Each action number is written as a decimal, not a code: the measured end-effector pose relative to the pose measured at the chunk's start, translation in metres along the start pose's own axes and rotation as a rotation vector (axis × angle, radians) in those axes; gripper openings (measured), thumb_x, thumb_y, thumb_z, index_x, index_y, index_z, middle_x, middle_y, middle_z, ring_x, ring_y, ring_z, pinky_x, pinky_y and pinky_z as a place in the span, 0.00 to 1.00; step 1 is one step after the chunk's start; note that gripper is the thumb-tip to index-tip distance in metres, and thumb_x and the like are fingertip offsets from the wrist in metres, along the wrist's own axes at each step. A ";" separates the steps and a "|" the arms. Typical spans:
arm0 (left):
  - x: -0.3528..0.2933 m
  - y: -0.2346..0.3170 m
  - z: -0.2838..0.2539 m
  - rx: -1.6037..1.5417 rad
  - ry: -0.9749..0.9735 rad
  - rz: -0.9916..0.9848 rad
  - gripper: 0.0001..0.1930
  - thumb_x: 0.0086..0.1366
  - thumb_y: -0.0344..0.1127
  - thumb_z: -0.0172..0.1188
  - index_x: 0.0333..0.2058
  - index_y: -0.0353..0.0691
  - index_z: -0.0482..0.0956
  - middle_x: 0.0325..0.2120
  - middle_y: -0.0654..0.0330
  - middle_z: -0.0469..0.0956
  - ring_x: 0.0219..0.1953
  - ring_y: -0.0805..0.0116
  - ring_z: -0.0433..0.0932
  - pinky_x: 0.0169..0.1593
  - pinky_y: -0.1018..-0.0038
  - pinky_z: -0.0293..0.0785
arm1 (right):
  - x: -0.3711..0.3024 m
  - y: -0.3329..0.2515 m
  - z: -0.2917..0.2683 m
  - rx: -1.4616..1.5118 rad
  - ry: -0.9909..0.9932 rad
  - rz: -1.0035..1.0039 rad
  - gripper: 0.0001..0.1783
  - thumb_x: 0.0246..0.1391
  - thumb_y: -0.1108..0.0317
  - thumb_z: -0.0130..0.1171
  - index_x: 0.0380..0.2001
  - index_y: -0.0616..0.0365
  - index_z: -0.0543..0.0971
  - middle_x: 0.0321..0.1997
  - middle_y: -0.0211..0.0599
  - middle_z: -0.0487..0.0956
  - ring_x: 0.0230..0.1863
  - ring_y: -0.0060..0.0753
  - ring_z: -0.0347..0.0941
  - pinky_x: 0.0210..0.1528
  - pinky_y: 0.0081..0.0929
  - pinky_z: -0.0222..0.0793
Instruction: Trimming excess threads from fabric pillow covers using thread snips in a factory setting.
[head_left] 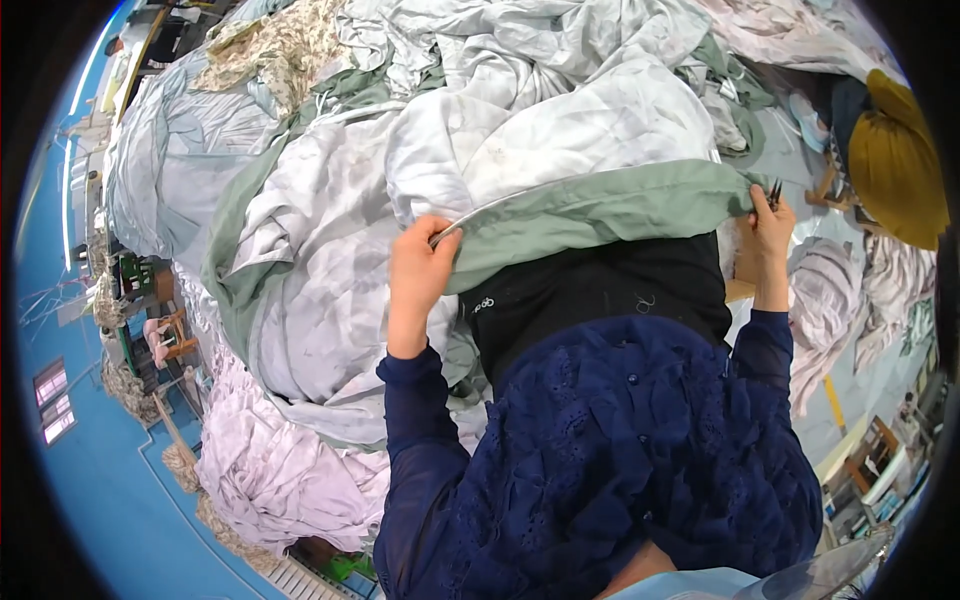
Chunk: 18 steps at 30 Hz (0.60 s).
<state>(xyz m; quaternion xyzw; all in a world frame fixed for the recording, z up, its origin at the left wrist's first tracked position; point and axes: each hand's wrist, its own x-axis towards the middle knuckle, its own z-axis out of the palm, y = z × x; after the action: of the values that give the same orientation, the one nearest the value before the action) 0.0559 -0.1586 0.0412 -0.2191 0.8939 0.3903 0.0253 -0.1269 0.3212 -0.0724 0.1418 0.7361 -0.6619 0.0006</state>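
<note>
My left hand (420,262) is closed on the near left part of a green fabric band (600,205), thumb and fingers pinching its edge. At the band's right end, my right hand (772,222) is closed on the fabric too. Dark pointed tips, which look like thread snips (775,190), stick up from the right hand's fingers; the rest of that tool is hidden. Between my hands the band is stretched out above my black apron (590,285). It edges a large white, faintly patterned cloth (590,125) that spreads away in loose folds.
Heaped cloth surrounds me: pale blue-grey fabric (170,170) on the left, pinkish fabric (285,455) at the lower left, beige floral cloth (275,50) at the back. On the right are a mustard-coloured cloth (895,160) and more pale pink fabric (825,295). Blue floor (100,490) shows far left.
</note>
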 end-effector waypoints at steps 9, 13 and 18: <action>0.035 0.083 0.054 0.403 0.034 0.576 0.18 0.51 0.40 0.69 0.38 0.37 0.77 0.36 0.58 0.78 0.42 0.55 0.75 0.45 0.60 0.67 | 0.001 0.004 0.005 -0.060 0.013 0.009 0.08 0.56 0.64 0.65 0.31 0.57 0.79 0.16 0.21 0.72 0.13 0.12 0.63 0.14 0.14 0.52; 0.063 0.067 0.086 0.495 -0.201 0.435 0.14 0.52 0.38 0.67 0.34 0.35 0.80 0.27 0.56 0.80 0.35 0.51 0.77 0.39 0.57 0.69 | 0.003 0.004 0.002 -0.108 0.018 0.011 0.10 0.55 0.63 0.66 0.31 0.58 0.79 0.18 0.22 0.73 0.14 0.13 0.64 0.16 0.15 0.56; 0.070 0.069 0.087 -0.062 -0.434 0.100 0.11 0.54 0.35 0.66 0.31 0.32 0.81 0.20 0.58 0.77 0.24 0.66 0.75 0.30 0.67 0.69 | 0.007 0.017 -0.012 -0.397 0.181 -0.242 0.19 0.57 0.60 0.64 0.45 0.62 0.77 0.28 0.26 0.75 0.25 0.14 0.68 0.25 0.14 0.61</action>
<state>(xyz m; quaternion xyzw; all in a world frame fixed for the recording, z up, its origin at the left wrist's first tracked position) -0.0466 -0.0818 0.0134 -0.0861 0.8648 0.4564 0.1908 -0.1273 0.3359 -0.0889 0.1083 0.8603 -0.4842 -0.1169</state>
